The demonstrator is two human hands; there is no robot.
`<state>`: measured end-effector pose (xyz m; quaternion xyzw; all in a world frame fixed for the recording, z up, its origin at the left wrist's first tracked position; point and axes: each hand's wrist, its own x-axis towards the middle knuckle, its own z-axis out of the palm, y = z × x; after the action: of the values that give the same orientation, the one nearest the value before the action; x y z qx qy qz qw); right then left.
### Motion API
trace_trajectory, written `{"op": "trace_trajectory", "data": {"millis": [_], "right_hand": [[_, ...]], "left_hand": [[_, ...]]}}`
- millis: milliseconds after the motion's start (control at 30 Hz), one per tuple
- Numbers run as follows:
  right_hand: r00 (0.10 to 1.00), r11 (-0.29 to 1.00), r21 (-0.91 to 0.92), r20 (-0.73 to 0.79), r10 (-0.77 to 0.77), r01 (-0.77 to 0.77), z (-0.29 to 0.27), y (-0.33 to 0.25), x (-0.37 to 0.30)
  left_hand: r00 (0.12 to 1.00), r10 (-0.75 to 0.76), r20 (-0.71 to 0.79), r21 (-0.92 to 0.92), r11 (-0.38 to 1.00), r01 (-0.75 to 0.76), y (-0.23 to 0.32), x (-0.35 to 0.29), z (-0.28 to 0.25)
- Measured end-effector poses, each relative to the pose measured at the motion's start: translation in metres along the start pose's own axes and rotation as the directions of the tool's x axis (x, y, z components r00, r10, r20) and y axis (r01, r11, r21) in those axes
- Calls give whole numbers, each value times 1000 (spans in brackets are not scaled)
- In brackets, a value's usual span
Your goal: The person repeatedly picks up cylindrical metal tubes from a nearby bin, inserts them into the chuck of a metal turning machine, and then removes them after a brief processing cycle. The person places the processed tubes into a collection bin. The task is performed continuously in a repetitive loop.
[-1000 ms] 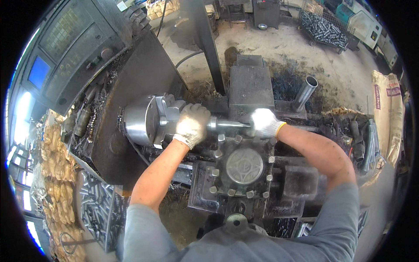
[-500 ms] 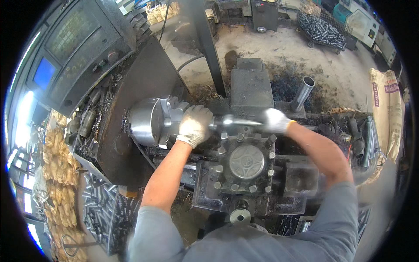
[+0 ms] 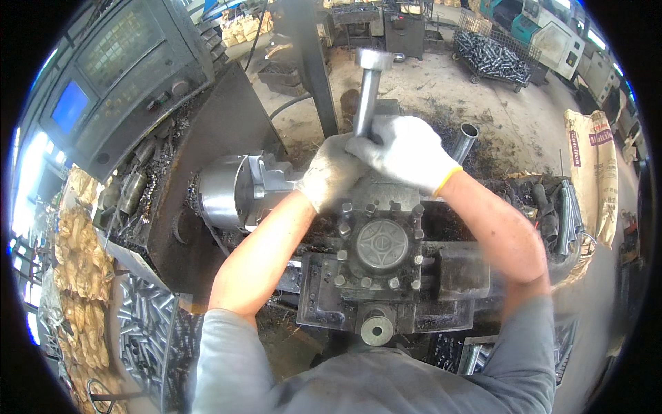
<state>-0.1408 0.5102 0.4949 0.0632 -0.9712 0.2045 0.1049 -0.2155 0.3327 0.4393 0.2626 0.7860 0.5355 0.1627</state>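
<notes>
Over the lathe's tool post, my two white-gloved hands are close together. My right hand (image 3: pixel 408 153) is closed around the lower part of a steel rod with a wide round head (image 3: pixel 368 96), which stands nearly upright, head up. My left hand (image 3: pixel 332 169) presses in beside the right one, its glove greyer and slightly blurred. Its fingers curl in and are partly hidden, so what they hold does not show. Left of that wrist is the lathe chuck (image 3: pixel 226 193) with its jaws. The square tool post (image 3: pixel 381 245), ringed with bolts, sits below my hands.
A control panel (image 3: pixel 114 69) with a blue screen stands at the left. An upright steel tube (image 3: pixel 465 141) rises right of my hands. Metal tubes fill a bin (image 3: pixel 165 345) at the lower left and a wire cart (image 3: pixel 496 58) at the far right. A dark post (image 3: pixel 316 83) stands ahead.
My right hand has come left and my left hand slightly right, so they now meet. The round-headed steel rod now stands up above them; earlier a shiny tapered piece lay between them.
</notes>
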Motion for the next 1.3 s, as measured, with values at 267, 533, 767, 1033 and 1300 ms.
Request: {"op": "trace_trajectory", "data": {"millis": [267, 533, 767, 1033, 1300], "right_hand": [[842, 693, -522, 98, -531, 497, 20, 58, 24], [887, 963, -150, 441, -138, 224, 145, 120, 9], [868, 946, -148, 458, -192, 288, 173, 126, 17], [853, 945, -111, 472, -221, 307, 173, 126, 18], [844, 962, -24, 486, -225, 270, 164, 120, 25]], "left_hand": [[993, 114, 16, 840, 537, -75, -7, 5, -24], [968, 173, 181, 979, 67, -195, -109, -7, -28], [965, 222, 141, 975, 137, -174, -137, -5, -26], [974, 175, 146, 983, 83, -162, -125, -7, -22], [959, 242, 147, 976, 121, -180, -137, -5, -25]]}}
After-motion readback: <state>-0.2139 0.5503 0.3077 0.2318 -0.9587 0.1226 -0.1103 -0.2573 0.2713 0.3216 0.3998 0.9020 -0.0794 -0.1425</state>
